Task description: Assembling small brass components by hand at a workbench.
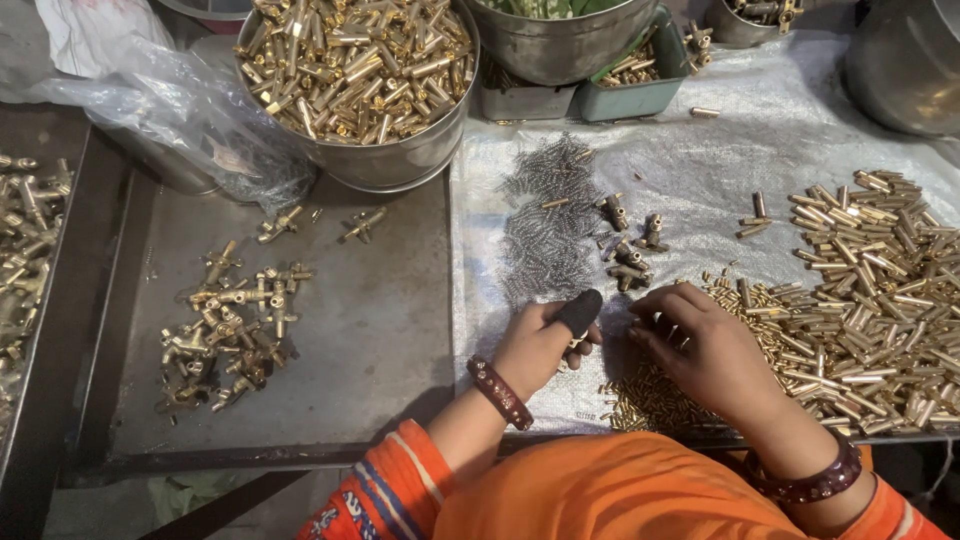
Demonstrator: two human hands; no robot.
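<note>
Brass pins (660, 395), small and loose, lie heaped on the silver sheet (720, 170) under and just beside the right hand (705, 350). The right grip is curled over the heap; whether it pinches a pin cannot be told. The left hand (540, 340), its thumb in a black rubber cot (580, 312), has a narrow grip on a small brass part, mostly hidden. Steel springs (545, 225) lie just ahead of it, with brass fittings (630, 250) beside them.

Risk, as a judgement: the heap reaches the surface's near edge, so a sweeping wrist could push pins off. Springs tangle readily; lifting one may drag others.
</note>
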